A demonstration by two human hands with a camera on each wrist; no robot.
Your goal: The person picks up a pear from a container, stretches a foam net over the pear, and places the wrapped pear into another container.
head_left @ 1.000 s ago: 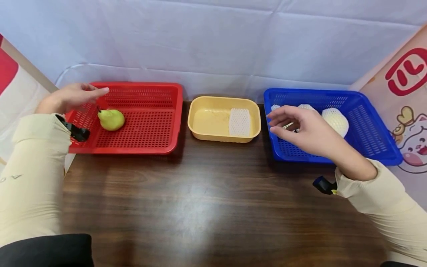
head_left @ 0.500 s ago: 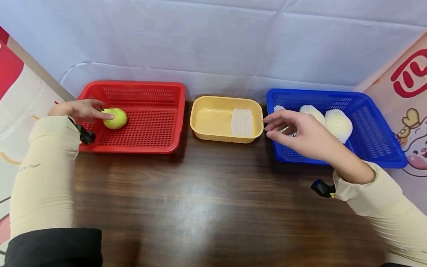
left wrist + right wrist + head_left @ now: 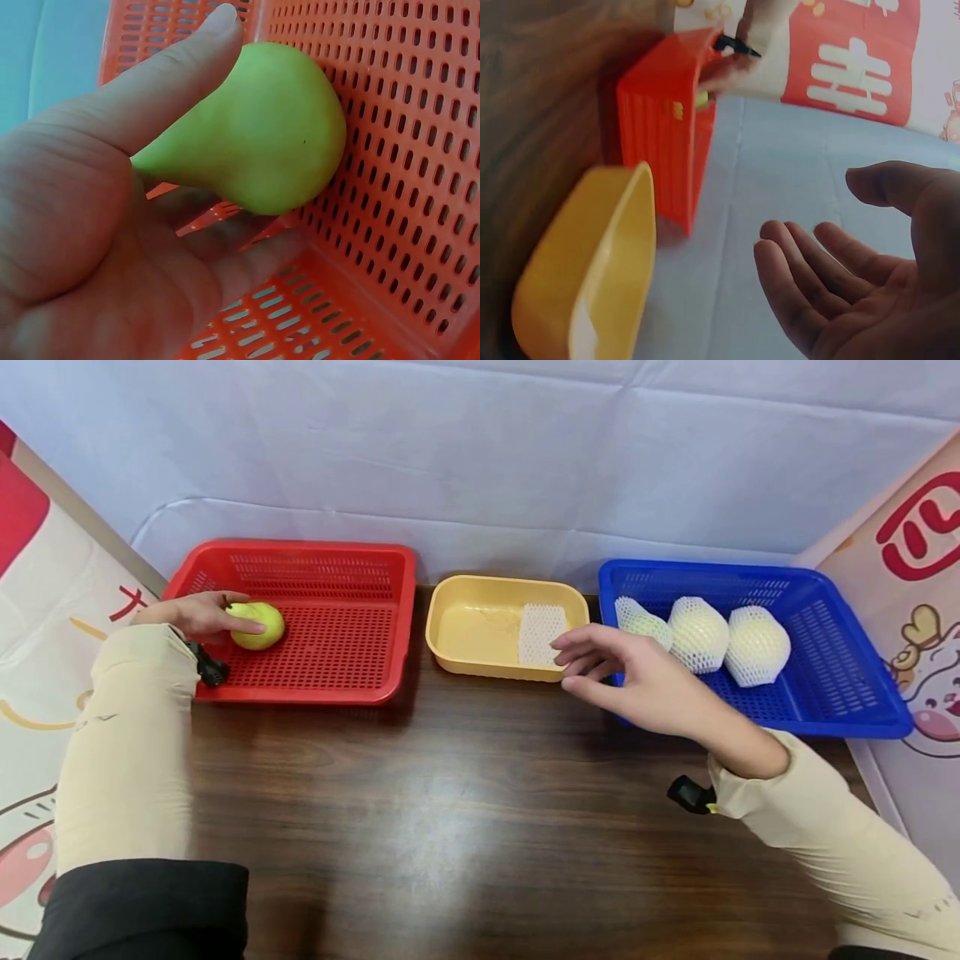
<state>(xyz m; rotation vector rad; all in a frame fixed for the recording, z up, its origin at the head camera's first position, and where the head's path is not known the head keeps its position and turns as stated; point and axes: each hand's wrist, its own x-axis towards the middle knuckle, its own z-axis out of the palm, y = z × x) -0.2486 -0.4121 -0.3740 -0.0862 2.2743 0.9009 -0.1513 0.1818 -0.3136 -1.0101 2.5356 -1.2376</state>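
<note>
A green pear (image 3: 257, 627) lies at the left end of the red basket (image 3: 337, 695). My left hand (image 3: 197, 615) is around its stem end, thumb along one side. In the left wrist view, the fingers of the left hand (image 3: 142, 232) reach under the pear (image 3: 277, 127), with basket showing between them and the fruit. My right hand (image 3: 637, 681) holds nothing, its fingers loosely bent near the right rim of the yellow tray (image 3: 480, 665). A white foam net (image 3: 542, 635) lies flat in that tray.
At right, a blue basket (image 3: 847, 647) holds three fruits in foam nets (image 3: 757, 646). A brown wooden table (image 3: 450, 793) lies under everything. A pale cloth (image 3: 450, 460) hangs behind, and printed panels (image 3: 930, 610) stand at both sides.
My left hand has moved down and right from the basket's left rim to the pear. My right hand has shifted left from above the blue basket toward the yellow tray, uncovering the netted fruits.
</note>
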